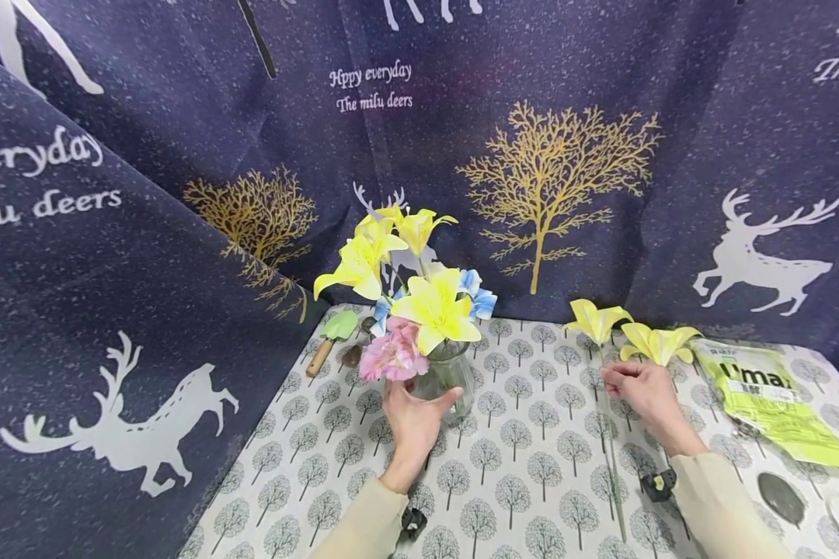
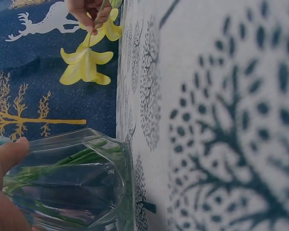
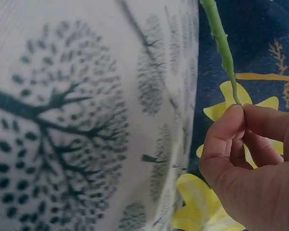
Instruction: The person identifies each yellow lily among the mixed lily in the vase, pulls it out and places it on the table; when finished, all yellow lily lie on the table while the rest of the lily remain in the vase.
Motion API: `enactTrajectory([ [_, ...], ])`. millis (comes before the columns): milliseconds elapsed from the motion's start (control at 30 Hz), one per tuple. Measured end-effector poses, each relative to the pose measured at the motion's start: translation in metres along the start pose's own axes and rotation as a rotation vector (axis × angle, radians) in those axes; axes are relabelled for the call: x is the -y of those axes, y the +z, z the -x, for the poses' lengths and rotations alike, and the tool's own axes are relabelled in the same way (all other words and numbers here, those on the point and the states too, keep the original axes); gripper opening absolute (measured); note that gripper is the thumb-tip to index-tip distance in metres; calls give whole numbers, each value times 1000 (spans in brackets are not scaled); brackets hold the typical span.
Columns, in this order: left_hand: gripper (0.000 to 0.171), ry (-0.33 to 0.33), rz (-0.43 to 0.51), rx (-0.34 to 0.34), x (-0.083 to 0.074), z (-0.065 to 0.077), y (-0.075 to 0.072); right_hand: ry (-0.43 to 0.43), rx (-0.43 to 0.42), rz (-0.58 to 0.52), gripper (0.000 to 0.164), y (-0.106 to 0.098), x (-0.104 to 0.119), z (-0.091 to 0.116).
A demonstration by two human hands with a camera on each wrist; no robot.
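A clear glass vase (image 1: 454,392) stands on the cloth with several yellow lilies (image 1: 436,307), a pink flower (image 1: 395,351) and blue flowers (image 1: 478,295) in it. My left hand (image 1: 414,419) holds the vase from the near left side, thumb spread across its front; its other fingers are mostly hidden. Green stems (image 2: 82,156) show through the glass. At the right, my right hand (image 1: 642,392) pinches the thin green stem (image 3: 224,53) of a yellow lily (image 1: 597,320) between thumb and forefinger. Another yellow lily (image 1: 657,343) shows just behind this hand.
A green-and-white packet (image 1: 769,400) lies right of the right hand, with a dark stone (image 1: 781,498) nearer the front. Left of the vase lies a small green trowel (image 1: 332,338) beside brown stones (image 1: 352,355). A dark blue printed curtain (image 1: 405,147) hangs behind the tree-patterned tablecloth (image 1: 513,497).
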State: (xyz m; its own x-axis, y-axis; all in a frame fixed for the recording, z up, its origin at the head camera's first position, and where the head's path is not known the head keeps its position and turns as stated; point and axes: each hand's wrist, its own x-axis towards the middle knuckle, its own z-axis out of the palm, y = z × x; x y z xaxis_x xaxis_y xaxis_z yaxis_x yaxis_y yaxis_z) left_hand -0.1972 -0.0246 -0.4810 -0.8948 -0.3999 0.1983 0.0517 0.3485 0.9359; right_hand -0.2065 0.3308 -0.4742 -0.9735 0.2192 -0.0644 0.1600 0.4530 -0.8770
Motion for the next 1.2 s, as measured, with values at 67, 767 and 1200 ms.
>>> enactTrajectory([
  [67, 97, 2, 4, 1, 0, 1, 1, 10, 6, 15, 37, 1, -4, 0],
  [767, 96, 24, 17, -14, -1, 2, 1, 55, 55, 65, 44, -3, -7, 1],
  [1200, 95, 9, -7, -22, -2, 2, 0, -17, -126, 123, 44, -7, 26, 15],
])
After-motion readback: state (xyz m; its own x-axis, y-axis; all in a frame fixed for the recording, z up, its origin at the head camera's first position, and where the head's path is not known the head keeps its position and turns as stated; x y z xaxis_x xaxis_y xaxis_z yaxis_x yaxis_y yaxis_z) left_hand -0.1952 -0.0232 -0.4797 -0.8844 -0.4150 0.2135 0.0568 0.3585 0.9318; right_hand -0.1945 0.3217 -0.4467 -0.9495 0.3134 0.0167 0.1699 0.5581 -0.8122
